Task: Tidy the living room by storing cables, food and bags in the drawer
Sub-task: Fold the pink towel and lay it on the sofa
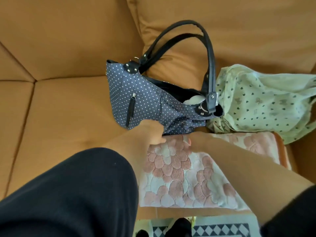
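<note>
Handbag | laid on sofa | green bag touching its right side | lower edge gripped by left hand | right hand at same edge, grip cannot be told

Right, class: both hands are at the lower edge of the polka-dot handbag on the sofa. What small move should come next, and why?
Probably lift the polka-dot handbag off the sofa. The left hand and right hand are at its lower edge, it lies slumped with its top open, and no drawer is in view.
</note>
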Demonstrator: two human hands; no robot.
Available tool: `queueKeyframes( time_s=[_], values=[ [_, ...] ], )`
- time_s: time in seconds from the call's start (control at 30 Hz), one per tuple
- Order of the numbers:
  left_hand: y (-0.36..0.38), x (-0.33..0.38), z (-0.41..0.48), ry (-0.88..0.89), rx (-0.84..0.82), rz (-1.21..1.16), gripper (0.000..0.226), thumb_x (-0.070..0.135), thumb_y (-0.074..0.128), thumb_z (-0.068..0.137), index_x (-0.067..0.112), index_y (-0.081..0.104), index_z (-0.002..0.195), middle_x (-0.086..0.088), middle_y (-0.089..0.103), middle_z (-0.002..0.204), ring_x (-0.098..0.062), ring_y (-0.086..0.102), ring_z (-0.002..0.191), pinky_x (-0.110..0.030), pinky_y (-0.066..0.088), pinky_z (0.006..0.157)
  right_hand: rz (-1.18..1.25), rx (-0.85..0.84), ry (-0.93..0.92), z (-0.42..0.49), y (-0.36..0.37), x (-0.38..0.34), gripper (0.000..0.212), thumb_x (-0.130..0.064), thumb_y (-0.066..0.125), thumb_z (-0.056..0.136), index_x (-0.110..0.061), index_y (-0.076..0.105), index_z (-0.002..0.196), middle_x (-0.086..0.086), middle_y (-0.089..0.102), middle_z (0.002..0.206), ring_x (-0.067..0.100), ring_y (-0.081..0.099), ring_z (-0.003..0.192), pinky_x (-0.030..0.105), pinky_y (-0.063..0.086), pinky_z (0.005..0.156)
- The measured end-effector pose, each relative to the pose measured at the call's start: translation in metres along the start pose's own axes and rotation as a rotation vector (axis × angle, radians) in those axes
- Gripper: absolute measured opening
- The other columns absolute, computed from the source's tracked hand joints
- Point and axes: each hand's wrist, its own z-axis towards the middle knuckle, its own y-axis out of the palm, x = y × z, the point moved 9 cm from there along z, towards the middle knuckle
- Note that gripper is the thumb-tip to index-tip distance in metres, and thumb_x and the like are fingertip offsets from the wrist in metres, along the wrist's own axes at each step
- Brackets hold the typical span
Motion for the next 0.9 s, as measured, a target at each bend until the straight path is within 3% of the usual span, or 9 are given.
queueKeyframes(
  time_s=[0.07,0.13,0.2,0.27,0.37,0.5,0.63,0.73,0.9],
  values=[
    [0.045,-0.015,0.006,-0.173,-0.166,-0.090,0.061,0.064,0.044,0.089,0.008,0.059,0.107,0.000,0.058,0.086,-0.021,0.059,0.089,-0.032,0.049,0.082,0.040,-0.022,-0.019,0.001,0.015,-0.001,0.043,-0.032,0.059,0.088,-0.017,0.049,0.126,0.004,0.056,0.113,0.018,0.053,0.096,0.027,0.045,0.079],
    [0.078,-0.022,0.012,-0.323,-0.204,-0.303,0.073,0.062,0.052,0.086,0.009,0.044,0.135,-0.008,0.055,0.124,-0.029,0.056,0.112,-0.038,0.047,0.094,0.075,-0.014,0.032,0.003,0.026,0.003,0.067,-0.043,0.062,0.084,-0.016,0.035,0.139,0.009,0.042,0.135,0.024,0.044,0.121,0.037,0.042,0.097],
    [0.094,-0.018,0.017,-0.427,-0.147,-0.576,0.079,0.039,0.061,0.089,0.010,0.018,0.148,-0.013,0.037,0.141,-0.031,0.050,0.119,-0.034,0.048,0.089,0.068,0.037,0.073,0.000,0.031,0.004,0.084,-0.059,0.056,0.083,-0.014,0.021,0.146,0.012,0.027,0.148,0.030,0.031,0.135,0.047,0.035,0.106],
    [0.091,-0.015,0.019,-0.461,0.023,-0.734,0.060,0.013,0.058,0.090,0.012,0.028,0.143,-0.011,0.049,0.127,-0.027,0.057,0.104,-0.030,0.051,0.073,0.029,0.096,0.121,-0.007,0.033,0.001,0.088,-0.066,0.046,0.085,-0.013,0.013,0.148,0.013,0.019,0.152,0.031,0.023,0.139,0.050,0.036,0.106],
    [0.054,-0.012,0.003,-0.448,0.373,-0.630,0.028,0.009,0.057,0.089,0.014,0.046,0.114,-0.006,0.054,0.110,-0.024,0.057,0.095,-0.034,0.049,0.072,0.030,0.263,0.190,-0.023,0.031,0.000,0.071,-0.049,0.044,0.094,-0.009,0.016,0.145,0.014,0.025,0.147,0.028,0.027,0.136,0.041,0.037,0.104],
    [0.018,0.022,-0.013,-0.250,0.558,-0.196,0.072,0.020,0.071,0.078,0.017,0.032,0.139,-0.007,0.034,0.139,-0.027,0.030,0.132,-0.045,0.027,0.111,0.112,0.496,0.249,-0.038,0.030,0.011,0.047,-0.029,0.038,0.097,-0.009,0.030,0.139,0.011,0.032,0.143,0.027,0.030,0.132,0.041,0.031,0.108],
    [0.048,0.080,0.006,0.068,0.411,-0.171,0.065,0.024,0.038,0.099,0.016,0.002,0.152,-0.002,-0.005,0.160,-0.020,-0.009,0.146,-0.047,-0.005,0.118,0.051,0.466,0.278,-0.034,0.054,0.032,0.058,-0.037,0.025,0.098,-0.013,0.012,0.149,0.011,0.006,0.158,0.025,0.004,0.145,0.051,0.006,0.116],
    [0.076,0.087,0.020,0.035,0.329,-0.205,0.058,0.033,0.017,0.103,0.021,-0.015,0.149,0.002,-0.020,0.156,-0.018,-0.020,0.144,-0.046,-0.006,0.118,-0.002,0.384,0.247,-0.025,0.075,0.042,0.062,-0.045,0.011,0.097,-0.018,-0.009,0.149,0.006,-0.011,0.158,0.021,-0.008,0.146,0.058,0.005,0.113],
    [0.081,0.082,0.032,-0.012,0.333,-0.181,0.058,0.037,0.015,0.102,0.024,-0.017,0.149,0.003,-0.021,0.157,-0.019,-0.019,0.145,-0.045,-0.008,0.118,-0.008,0.388,0.234,-0.010,0.078,0.048,0.064,-0.047,0.008,0.096,-0.018,-0.016,0.148,0.007,-0.015,0.157,0.022,-0.011,0.145,0.059,0.003,0.112]
  ],
)
